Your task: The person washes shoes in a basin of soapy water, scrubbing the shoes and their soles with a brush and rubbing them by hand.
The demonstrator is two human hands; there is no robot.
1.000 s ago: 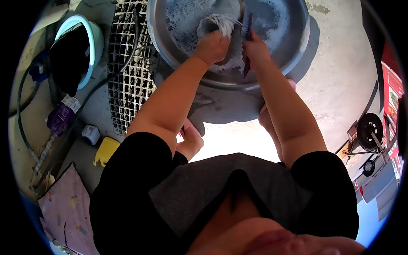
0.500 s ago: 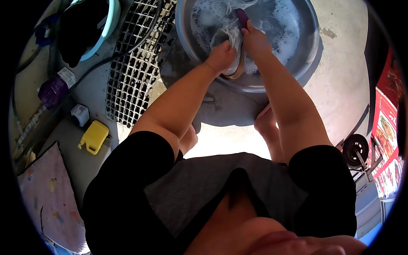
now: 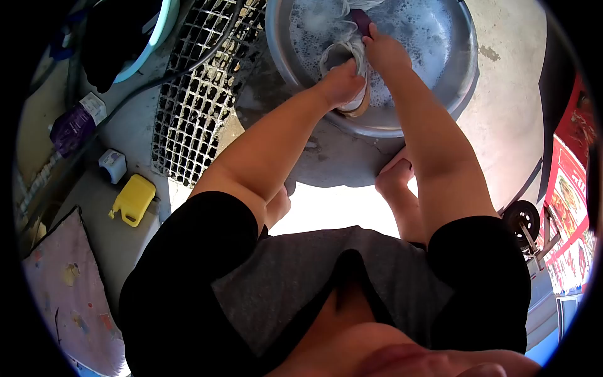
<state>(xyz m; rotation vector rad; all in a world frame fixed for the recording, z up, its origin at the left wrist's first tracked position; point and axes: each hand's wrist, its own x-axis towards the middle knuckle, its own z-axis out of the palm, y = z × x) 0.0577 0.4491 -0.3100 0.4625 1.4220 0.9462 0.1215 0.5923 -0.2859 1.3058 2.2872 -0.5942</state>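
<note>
A white shoe [image 3: 360, 58] with a tan sole is tilted over the near side of a large metal basin [image 3: 466, 75] of soapy water [image 3: 418, 47]. My left hand [image 3: 343, 83] is closed on the shoe's opening at the heel end. In my right hand [image 3: 385, 53] is a purple brush [image 3: 360, 21], held by its handle against the shoe's upper side; its bristles cannot be made out. White laces hang loose near the top of the shoe.
A metal grate [image 3: 200, 94] lies left of the basin, with a dark hose [image 3: 151, 88] across it. Farther left are a light blue tub [image 3: 164, 28] holding dark cloth, a purple package [image 3: 72, 129], a white container [image 3: 113, 166] and a yellow jug [image 3: 134, 200]. A wheel [image 3: 522, 223] stands at right.
The view has shifted. The brush, earlier upright beside the shoe with bristles showing, is now tilted over the shoe. My left hand still grips the shoe, now nearer the basin's near rim.
</note>
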